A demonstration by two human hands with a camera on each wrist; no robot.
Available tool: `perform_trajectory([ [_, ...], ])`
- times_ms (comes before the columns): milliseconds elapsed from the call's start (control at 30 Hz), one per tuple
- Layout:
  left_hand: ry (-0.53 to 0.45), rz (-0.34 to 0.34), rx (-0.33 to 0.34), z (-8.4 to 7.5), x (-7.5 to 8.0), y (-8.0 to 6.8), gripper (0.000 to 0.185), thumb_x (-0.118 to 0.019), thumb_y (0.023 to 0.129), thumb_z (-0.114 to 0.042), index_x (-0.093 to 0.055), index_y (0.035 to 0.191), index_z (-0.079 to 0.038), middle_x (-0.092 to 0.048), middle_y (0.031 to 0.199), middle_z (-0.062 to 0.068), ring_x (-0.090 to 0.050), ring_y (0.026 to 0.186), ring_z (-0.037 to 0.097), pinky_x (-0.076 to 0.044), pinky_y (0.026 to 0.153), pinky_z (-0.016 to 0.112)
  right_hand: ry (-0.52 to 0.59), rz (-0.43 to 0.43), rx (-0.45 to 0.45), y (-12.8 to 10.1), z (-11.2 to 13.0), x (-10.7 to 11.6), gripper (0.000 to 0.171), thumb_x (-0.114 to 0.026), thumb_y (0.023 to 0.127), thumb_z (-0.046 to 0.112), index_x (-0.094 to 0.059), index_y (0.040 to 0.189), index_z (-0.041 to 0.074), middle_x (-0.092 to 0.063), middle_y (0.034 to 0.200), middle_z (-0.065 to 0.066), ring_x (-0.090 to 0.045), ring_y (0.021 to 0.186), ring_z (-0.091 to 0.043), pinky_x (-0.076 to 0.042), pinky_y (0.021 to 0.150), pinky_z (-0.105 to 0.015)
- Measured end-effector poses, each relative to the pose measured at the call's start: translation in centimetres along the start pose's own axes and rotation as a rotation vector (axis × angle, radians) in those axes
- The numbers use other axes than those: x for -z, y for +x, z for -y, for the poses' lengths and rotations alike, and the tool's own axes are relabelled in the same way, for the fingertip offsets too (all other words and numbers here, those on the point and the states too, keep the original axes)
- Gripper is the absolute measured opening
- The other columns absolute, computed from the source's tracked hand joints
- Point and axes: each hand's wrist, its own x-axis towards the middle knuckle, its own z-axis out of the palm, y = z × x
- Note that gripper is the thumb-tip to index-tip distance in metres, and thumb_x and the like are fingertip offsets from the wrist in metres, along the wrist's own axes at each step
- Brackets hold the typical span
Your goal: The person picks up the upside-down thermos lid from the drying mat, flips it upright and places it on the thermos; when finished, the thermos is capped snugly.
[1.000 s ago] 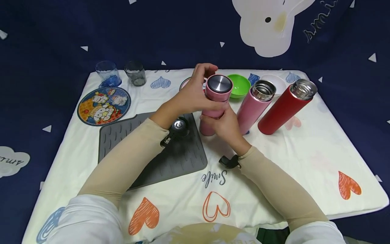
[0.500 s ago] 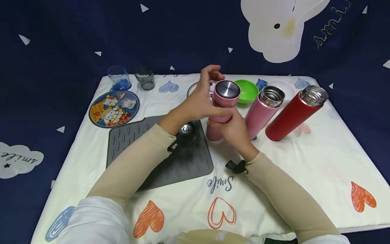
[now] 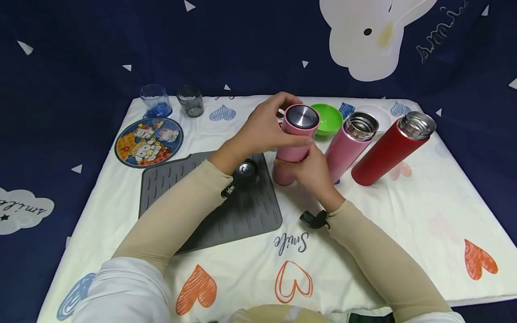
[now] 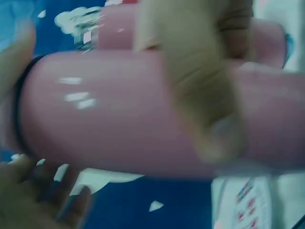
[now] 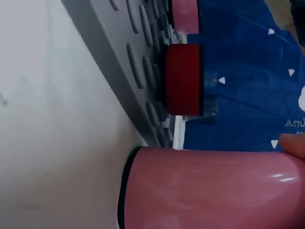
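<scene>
A pink thermos bottle (image 3: 293, 153) with a silver-topped lid (image 3: 302, 117) stands upright on the cloth beside a grey ridged mat (image 3: 226, 229). My left hand (image 3: 262, 128) holds it around the lid, thumb across the front below the lid. Lower on the body, my right hand (image 3: 315, 172) grips it, with one digit (image 4: 200, 95) lying across the bottle in the left wrist view. The far-side fingers are partly hidden. To the right stand a pink lidless thermos (image 3: 343, 148) and a red lidless thermos (image 3: 383, 154), their steel mouths showing.
A red lid (image 5: 183, 78) and a pink lid (image 5: 186, 15) show by the mat in the right wrist view. Behind are a green bowl (image 3: 328, 119), a white bowl (image 3: 381, 117), a blue glass (image 3: 155, 101), a grey glass (image 3: 190, 101) and a cartoon plate (image 3: 148, 142).
My left fingers, raised and spread earlier, have come down closer around the lid. The right hand keeps its grip on the body. The head view has shifted a little.
</scene>
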Motion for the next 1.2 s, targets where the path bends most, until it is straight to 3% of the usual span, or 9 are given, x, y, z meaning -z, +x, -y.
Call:
perform_trajectory([
  [167, -0.158, 0.103, -0.01, 0.4, 0.7, 0.2, 0.07, -0.083, 0.08, -0.015, -0.051, 0.141, -0.009, -0.061, 0.125, -0.001, -0.057, 0.111, 0.015, -0.047, 0.093, 0.032, 0.026, 0.001, -0.008, 0.3, 0.2, 0.0, 0.066, -0.087, 0.072, 0.025, -0.054, 0.128, 0.013, -0.064, 0.114, -0.004, -0.059, 0.102, -0.02, -0.045, 0.092, -0.042],
  [233, -0.133, 0.126, -0.006, 0.4, 0.9, 0.2, 0.075, -0.083, 0.079, -0.015, -0.045, 0.143, -0.008, -0.056, 0.129, -0.001, -0.054, 0.113, 0.013, -0.046, 0.094, 0.031, 0.02, 0.001, -0.011, 0.5, 0.3, 0.0, 0.066, -0.087, 0.072, 0.025, -0.055, 0.128, 0.013, -0.065, 0.114, -0.003, -0.06, 0.101, -0.019, -0.046, 0.092, -0.041],
  [433, 0.036, 0.015, -0.028, -0.6, 0.6, 0.2, 0.078, -0.087, 0.072, -0.037, -0.051, 0.136, -0.01, -0.056, 0.125, -0.005, -0.053, 0.107, 0.01, -0.047, 0.088, 0.028, -0.017, 0.006, 0.019, 0.8, 0.4, 0.2, 0.067, -0.088, 0.071, 0.022, -0.054, 0.128, 0.011, -0.065, 0.112, -0.003, -0.06, 0.1, -0.018, -0.046, 0.091, -0.038],
  [633, -0.034, 0.152, -0.038, -0.7, 1.7, 0.6, 0.072, -0.082, 0.081, -0.022, -0.047, 0.142, -0.009, -0.057, 0.128, -0.003, -0.054, 0.112, 0.01, -0.046, 0.09, 0.031, -0.015, 0.017, 0.003, 1.0, 0.4, 0.2, 0.065, -0.089, 0.068, 0.022, -0.056, 0.124, 0.011, -0.066, 0.107, -0.004, -0.06, 0.096, -0.019, -0.046, 0.088, -0.038],
  [700, 0.004, 0.127, -0.022, -0.7, 1.3, 0.6, 0.077, -0.084, 0.078, -0.03, -0.046, 0.14, -0.008, -0.054, 0.127, -0.002, -0.052, 0.112, 0.01, -0.046, 0.09, 0.029, -0.019, 0.019, 0.002, 1.0, 0.3, 0.2, 0.066, -0.089, 0.069, 0.023, -0.056, 0.125, 0.011, -0.066, 0.109, -0.004, -0.06, 0.098, -0.019, -0.046, 0.089, -0.038],
  [833, 0.084, -0.023, -0.016, -0.6, 0.2, 0.4, 0.081, -0.09, 0.065, -0.043, -0.055, 0.131, -0.01, -0.055, 0.118, -0.006, -0.054, 0.102, 0.009, -0.048, 0.084, 0.023, -0.017, 0.026, 0.008, 0.8, 0.0, 0.1, 0.069, -0.088, 0.07, 0.021, -0.054, 0.129, 0.011, -0.065, 0.113, -0.004, -0.06, 0.101, -0.018, -0.046, 0.092, -0.038],
  [900, 0.032, -0.037, -0.033, -0.2, 0.2, 0.4, 0.074, -0.09, 0.067, -0.038, -0.06, 0.129, -0.011, -0.06, 0.115, -0.007, -0.057, 0.099, 0.01, -0.049, 0.084, 0.025, 0.015, 0.035, 0.001, 0.8, 0.1, 0.1, 0.068, -0.088, 0.07, 0.019, -0.054, 0.129, 0.011, -0.065, 0.112, -0.005, -0.06, 0.1, -0.019, -0.046, 0.091, -0.038],
  [1067, -0.186, 0.103, -0.048, 0.9, 0.7, 0.6, 0.068, -0.084, 0.077, -0.015, -0.054, 0.138, -0.007, -0.062, 0.122, 0.0, -0.057, 0.108, 0.015, -0.048, 0.089, 0.034, 0.094, 0.046, -0.044, 0.6, 0.1, 0.1, 0.068, -0.087, 0.069, 0.017, -0.054, 0.128, 0.011, -0.064, 0.111, -0.006, -0.06, 0.099, -0.02, -0.045, 0.092, -0.039],
  [1200, 0.064, 0.02, -0.005, -0.4, 0.4, 0.4, 0.077, -0.087, 0.07, -0.042, -0.052, 0.131, -0.012, -0.057, 0.117, -0.005, -0.053, 0.103, 0.008, -0.046, 0.085, 0.027, 0.084, 0.053, -0.029, 0.6, 0.1, 0.1, 0.07, -0.087, 0.07, 0.017, -0.052, 0.131, 0.012, -0.063, 0.116, -0.005, -0.059, 0.103, -0.02, -0.045, 0.094, -0.039],
])
